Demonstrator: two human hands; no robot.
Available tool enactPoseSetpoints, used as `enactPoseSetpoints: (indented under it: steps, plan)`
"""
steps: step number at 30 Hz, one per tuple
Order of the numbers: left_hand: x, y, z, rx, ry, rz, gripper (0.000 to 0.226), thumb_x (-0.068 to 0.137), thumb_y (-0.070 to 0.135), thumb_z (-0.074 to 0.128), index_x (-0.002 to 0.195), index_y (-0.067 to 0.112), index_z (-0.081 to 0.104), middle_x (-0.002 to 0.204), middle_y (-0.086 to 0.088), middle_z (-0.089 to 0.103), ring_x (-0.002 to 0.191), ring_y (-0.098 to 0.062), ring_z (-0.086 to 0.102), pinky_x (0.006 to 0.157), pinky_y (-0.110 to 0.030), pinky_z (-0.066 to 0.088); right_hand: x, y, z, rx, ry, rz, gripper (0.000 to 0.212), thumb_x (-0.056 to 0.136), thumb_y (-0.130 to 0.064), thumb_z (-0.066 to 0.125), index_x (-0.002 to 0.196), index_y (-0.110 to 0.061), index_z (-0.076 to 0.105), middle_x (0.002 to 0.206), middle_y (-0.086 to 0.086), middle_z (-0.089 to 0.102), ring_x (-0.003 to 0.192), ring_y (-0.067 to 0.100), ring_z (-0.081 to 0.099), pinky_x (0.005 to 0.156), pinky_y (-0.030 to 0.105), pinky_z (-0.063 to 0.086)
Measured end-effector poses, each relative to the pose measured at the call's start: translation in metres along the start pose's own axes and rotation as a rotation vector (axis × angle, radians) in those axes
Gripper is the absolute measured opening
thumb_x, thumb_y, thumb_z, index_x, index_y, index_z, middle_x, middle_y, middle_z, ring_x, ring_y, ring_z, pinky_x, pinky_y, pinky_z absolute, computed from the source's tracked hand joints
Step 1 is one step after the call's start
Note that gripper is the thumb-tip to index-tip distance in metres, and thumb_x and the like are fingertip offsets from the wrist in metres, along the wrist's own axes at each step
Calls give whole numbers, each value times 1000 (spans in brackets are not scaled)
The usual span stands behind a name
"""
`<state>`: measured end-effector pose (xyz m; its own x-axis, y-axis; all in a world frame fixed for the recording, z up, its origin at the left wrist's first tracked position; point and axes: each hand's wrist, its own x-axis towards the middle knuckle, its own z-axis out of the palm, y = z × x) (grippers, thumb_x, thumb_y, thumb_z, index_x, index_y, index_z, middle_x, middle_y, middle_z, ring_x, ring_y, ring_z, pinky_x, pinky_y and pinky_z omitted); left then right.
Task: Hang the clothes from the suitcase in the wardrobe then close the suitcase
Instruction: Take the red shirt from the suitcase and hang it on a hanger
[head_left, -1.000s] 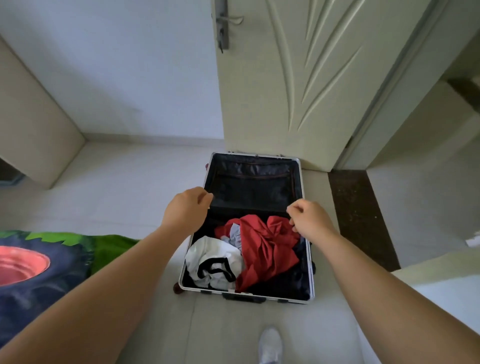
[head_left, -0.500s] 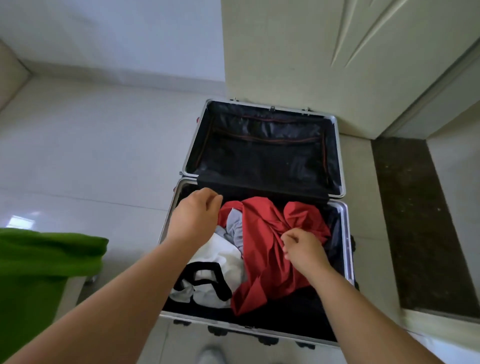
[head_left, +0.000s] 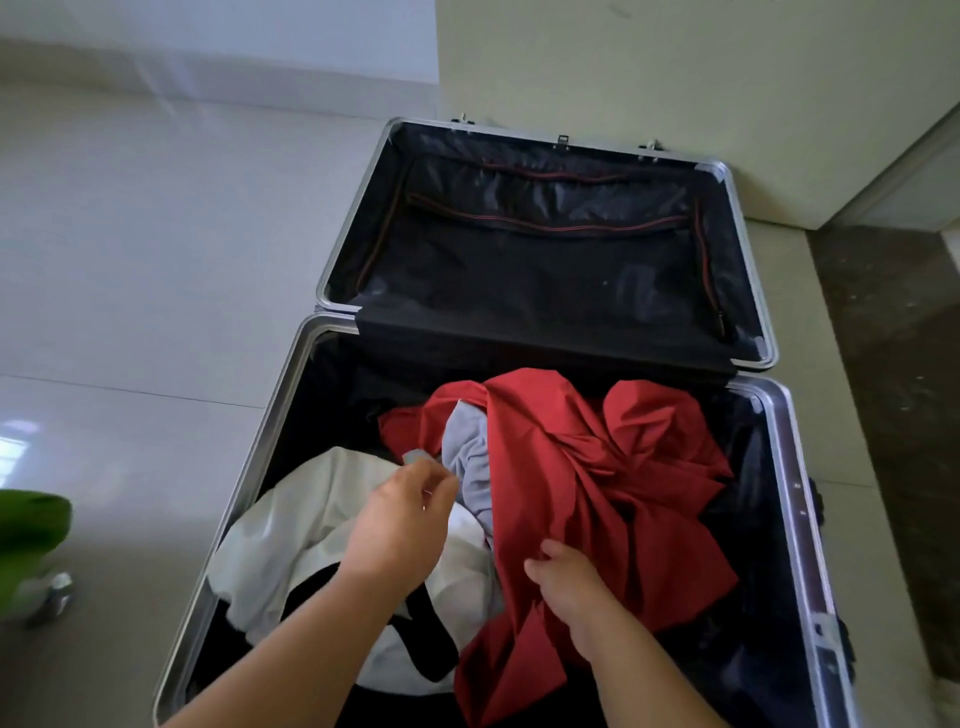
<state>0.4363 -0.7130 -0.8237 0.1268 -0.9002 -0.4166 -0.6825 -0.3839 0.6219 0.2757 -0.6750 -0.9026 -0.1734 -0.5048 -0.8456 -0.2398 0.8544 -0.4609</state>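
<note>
suitcase (head_left: 800, 499): open on the floor, lid (head_left: 545, 249) thrown back on the far side.
red garment (head_left: 613, 483): crumpled in the suitcase's near half, middle to right, overlapping a grey garment (head_left: 470, 462); a white garment (head_left: 306, 514) fills the left part.
right hand (head_left: 574, 582): fingers curled into the red garment's near fold.
left hand (head_left: 402, 525): fingers bent at the grey garment's edge; whether it pinches anything I cannot tell.
key relation: the red garment's bulk lies beyond and right of the right hand, its length running from hinge to near rim; the right hand is nearer.
</note>
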Motion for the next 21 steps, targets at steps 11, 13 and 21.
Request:
enactPoseSetpoints:
  steps: [11,13,21]
  plan:
    - [-56,99,-49,-22,-161,-23,25,87,28,58,111,21,59,105,2,64,97,-16,60,82,-28,47,-144,-120,-101,571,-89,-142,27,84,8,52,86,-11,72,81,11,70,64,20,64,59,26,48]
    - [-67,126,-67,-66,-180,28,31,83,24,62,114,23,57,105,3,63,97,-16,61,85,-30,49,-175,-143,-112,584,-118,-176,29,84,9,50,86,-10,72,82,12,70,65,21,64,59,28,48]
    - [-136,223,-156,-415,-280,134,86,54,15,89,120,38,38,108,11,60,102,-3,59,81,-11,46,-328,-237,-172,736,-280,-394,30,88,10,44,98,-7,68,67,7,69,58,14,64,59,24,52]
